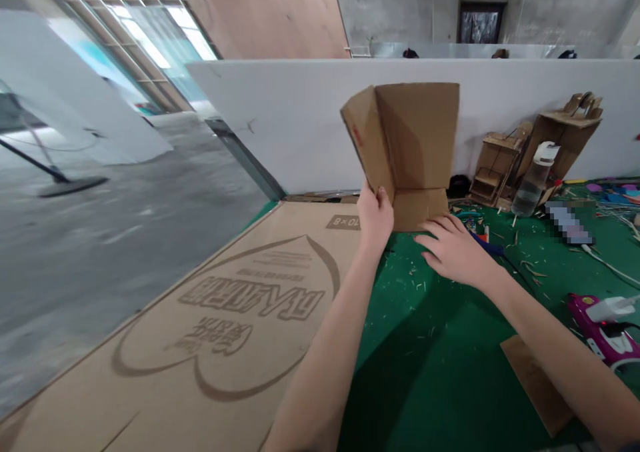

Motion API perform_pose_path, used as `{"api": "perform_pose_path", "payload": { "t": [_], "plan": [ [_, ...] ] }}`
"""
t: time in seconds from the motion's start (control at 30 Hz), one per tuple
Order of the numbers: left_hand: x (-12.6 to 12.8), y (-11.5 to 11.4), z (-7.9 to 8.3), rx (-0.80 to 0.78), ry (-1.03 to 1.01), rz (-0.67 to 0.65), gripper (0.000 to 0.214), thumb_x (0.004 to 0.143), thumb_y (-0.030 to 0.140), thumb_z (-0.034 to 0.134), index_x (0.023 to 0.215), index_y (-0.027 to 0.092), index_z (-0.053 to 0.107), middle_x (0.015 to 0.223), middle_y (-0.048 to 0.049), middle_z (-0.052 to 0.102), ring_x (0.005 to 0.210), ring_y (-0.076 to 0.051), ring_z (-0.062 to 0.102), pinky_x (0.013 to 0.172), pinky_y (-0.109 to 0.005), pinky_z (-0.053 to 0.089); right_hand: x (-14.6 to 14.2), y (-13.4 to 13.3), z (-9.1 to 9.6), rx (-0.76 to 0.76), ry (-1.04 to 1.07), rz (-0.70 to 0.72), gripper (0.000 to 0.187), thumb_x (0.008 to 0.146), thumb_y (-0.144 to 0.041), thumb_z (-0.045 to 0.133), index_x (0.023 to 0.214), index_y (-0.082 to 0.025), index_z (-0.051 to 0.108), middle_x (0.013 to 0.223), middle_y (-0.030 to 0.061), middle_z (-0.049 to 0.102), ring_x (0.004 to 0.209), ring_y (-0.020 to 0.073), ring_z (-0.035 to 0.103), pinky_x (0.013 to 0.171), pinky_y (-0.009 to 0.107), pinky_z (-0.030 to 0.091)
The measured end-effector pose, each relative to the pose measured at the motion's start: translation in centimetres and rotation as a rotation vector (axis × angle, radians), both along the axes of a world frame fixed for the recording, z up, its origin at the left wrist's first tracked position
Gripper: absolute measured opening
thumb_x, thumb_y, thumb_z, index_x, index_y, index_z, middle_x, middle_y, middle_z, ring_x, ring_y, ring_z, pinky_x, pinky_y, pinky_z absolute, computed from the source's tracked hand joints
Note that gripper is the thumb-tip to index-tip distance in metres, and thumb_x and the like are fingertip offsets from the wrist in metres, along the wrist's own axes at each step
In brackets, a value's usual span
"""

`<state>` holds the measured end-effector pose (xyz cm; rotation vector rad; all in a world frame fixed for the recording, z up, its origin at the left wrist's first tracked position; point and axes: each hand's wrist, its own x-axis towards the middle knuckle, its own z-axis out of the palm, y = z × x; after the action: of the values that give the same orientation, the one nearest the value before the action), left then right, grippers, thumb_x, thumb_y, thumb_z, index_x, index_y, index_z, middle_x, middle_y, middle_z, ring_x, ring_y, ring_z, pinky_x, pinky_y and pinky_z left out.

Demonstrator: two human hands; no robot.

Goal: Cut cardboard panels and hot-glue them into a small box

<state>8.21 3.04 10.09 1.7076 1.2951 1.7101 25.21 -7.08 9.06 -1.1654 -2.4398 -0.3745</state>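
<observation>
A folded cardboard piece stands upright over the table, with a back panel, a left side panel and a short bottom flap. My left hand grips the lower edge of its left panel, thumb on the inner side. Beside the bottom flap, my right hand has its fingers spread, the fingertips at or very near the flap's right edge; whether they touch it I cannot tell. Under my left forearm lies a large printed cardboard sheet with a heart outline.
On the green table are a water bottle, small cardboard models, a phone with a cable, a magenta power strip and a loose cardboard piece. Scraps litter the surface. A white partition stands behind.
</observation>
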Motion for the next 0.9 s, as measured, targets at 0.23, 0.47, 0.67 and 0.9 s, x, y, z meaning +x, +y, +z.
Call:
{"api": "perform_pose_path", "payload": {
  "t": [0.23, 0.47, 0.67, 0.9],
  "plan": [
    [-0.5, 6.5, -3.8, -0.042, -0.024, -0.004, 0.030, 0.093, 0.030, 0.048, 0.121, 0.019, 0.054, 0.130, -0.0145, 0.061, 0.125, -0.025, 0.055, 0.112, -0.039, 0.037, 4.0, -1.9, 4.3, -0.124, 0.181, -0.072, 0.025, 0.097, -0.024, 0.047, 0.110, -0.020, 0.068, 0.120, 0.0076, 0.069, 0.112, 0.0244, 0.060, 0.100, 0.047, 0.043],
    [1.5, 10.4, -6.5, -0.113, -0.045, 0.003, 0.035, 0.094, 0.030, 0.046, 0.127, 0.018, 0.049, 0.135, -0.0173, 0.057, 0.128, -0.025, 0.053, 0.112, -0.040, 0.036, 5.9, -3.6, 1.7, -0.315, 0.104, -0.066, 0.031, 0.100, -0.022, 0.040, 0.094, -0.018, 0.070, 0.097, 0.0069, 0.072, 0.092, 0.0202, 0.064, 0.089, 0.041, 0.045],
    [0.8, 11.9, -6.6, -0.145, -0.032, -0.038, 0.038, 0.090, 0.024, 0.051, 0.128, 0.016, 0.049, 0.137, -0.0185, 0.055, 0.132, -0.027, 0.049, 0.114, -0.042, 0.033, 7.7, -5.5, -1.6, -0.398, -0.014, -0.270, 0.027, 0.097, -0.023, 0.043, 0.105, -0.018, 0.069, 0.107, 0.0102, 0.071, 0.101, 0.0262, 0.063, 0.093, 0.047, 0.043],
    [-1.7, 10.6, -4.5, -0.192, -0.017, -0.193, 0.042, 0.085, 0.020, 0.057, 0.126, 0.017, 0.048, 0.128, -0.0162, 0.061, 0.107, -0.022, 0.065, 0.098, -0.038, 0.049, 10.5, -11.6, -3.9, -0.779, -0.070, -0.316, 0.073, 0.070, -0.040, 0.075, 0.138, -0.025, 0.055, 0.136, 0.0121, 0.058, 0.118, 0.0371, 0.054, 0.097, 0.052, 0.042]
  ]
}}
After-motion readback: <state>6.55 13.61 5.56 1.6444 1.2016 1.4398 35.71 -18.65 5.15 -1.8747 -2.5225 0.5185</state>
